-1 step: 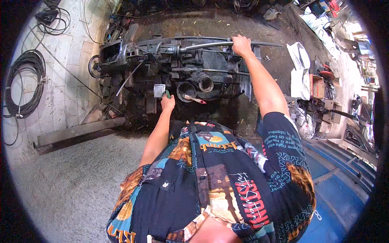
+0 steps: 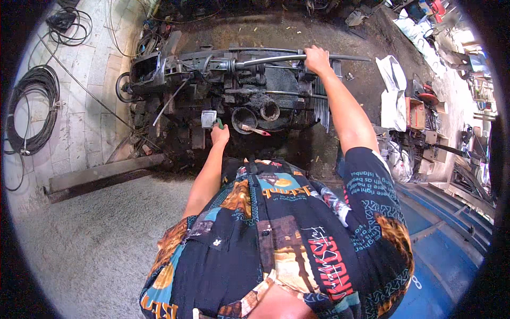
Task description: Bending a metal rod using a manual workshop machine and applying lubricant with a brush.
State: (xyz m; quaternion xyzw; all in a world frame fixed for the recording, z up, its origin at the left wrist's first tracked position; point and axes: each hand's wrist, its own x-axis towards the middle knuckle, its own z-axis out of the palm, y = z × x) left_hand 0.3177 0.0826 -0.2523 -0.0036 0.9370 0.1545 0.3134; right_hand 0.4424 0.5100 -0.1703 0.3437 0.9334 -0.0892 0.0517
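Observation:
Over the right part of a dark, greasy machine (image 2: 202,80), my right hand (image 2: 317,60) is closed around a long metal bar (image 2: 271,59) lying lengthwise along it. My left hand (image 2: 220,136) grips a small green handle (image 2: 219,124) on the machine's near side. Next to that handle is a small pale square box (image 2: 209,119); whether the two are joined cannot be made out. Right of my left hand, a brush (image 2: 255,130) with a red-tipped handle rests across a round dark bowl (image 2: 243,118). A smaller round cup (image 2: 270,110) sits beside the bowl.
A thin rod (image 2: 171,101) slants off the machine's left part. Several metal bars (image 2: 321,106) stand in a bundle at its right end. Coiled black cable (image 2: 33,109) lies on the pale floor at left. A white sack (image 2: 392,93) and a blue metal surface (image 2: 446,266) are at right.

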